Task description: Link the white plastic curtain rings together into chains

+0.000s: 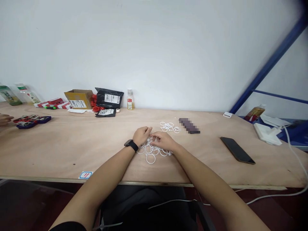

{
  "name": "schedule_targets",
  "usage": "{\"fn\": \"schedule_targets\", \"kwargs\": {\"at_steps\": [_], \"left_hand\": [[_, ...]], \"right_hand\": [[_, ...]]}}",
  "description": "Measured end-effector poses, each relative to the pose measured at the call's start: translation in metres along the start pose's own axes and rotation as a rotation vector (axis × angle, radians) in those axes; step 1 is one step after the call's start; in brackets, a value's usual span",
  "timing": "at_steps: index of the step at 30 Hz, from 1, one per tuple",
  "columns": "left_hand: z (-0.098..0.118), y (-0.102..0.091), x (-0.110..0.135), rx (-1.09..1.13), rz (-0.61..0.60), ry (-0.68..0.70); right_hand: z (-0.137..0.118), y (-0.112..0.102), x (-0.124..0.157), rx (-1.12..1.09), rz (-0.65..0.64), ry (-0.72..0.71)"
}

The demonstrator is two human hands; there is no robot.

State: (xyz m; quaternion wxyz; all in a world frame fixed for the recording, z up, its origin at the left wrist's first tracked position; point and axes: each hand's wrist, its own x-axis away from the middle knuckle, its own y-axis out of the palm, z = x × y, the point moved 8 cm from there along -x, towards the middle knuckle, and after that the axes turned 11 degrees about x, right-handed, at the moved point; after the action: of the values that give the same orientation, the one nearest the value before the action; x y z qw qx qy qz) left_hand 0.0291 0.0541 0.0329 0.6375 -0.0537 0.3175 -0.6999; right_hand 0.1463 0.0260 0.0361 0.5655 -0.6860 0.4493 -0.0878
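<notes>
With the nearer pile of white rings as our landmark, our left hand bends over its far left edge and our right hand curls above its far side, thumb and fingers drawn close together; we cannot tell whether either pinches a ring. To handle these well, we would probably steady the pile lightly with one hand and lift a single ring by its rim with the other, turning it gently where it catches rather than tugging, since overlapping hoops may snag. A smaller group of rings lies beyond the pile, slightly right, and is best left unbumped. Our left fingertips are hidden, and which rings are linked and which merely overlap is hard to make out. A dark object beyond the pile to the right is pixelated; far left of the pile, another person's hand is cut off
</notes>
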Motion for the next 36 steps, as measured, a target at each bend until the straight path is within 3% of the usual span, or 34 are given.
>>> {"fn": "schedule_targets", "kwargs": {"at_steps": [7, 14, 22, 29, 36], "left_hand": [[0.003, 0.001, 0.003, 0.039, 0.006, -0.025], [-0.002, -0.006, 0.003, -0.174, -0.039, -0.11], [0.027, -0.015, 0.005, -0.08, 0.134, 0.229], [0.031, -0.007, 0.006, -0.051, 0.023, 0.262], [0.034, -0.005, 0.007, -0.033, 0.033, 0.306]], "right_hand": [[-0.017, 0.002, -0.004, 0.09, 0.086, -0.105], [0.002, -0.022, -0.001, 0.068, 0.205, 0.049], [0.02, -0.032, 0.001, 0.043, 0.299, 0.203], [0.016, -0.035, 0.002, 0.022, 0.334, 0.19], [0.022, -0.033, 0.003, -0.117, 0.336, 0.233]]}}
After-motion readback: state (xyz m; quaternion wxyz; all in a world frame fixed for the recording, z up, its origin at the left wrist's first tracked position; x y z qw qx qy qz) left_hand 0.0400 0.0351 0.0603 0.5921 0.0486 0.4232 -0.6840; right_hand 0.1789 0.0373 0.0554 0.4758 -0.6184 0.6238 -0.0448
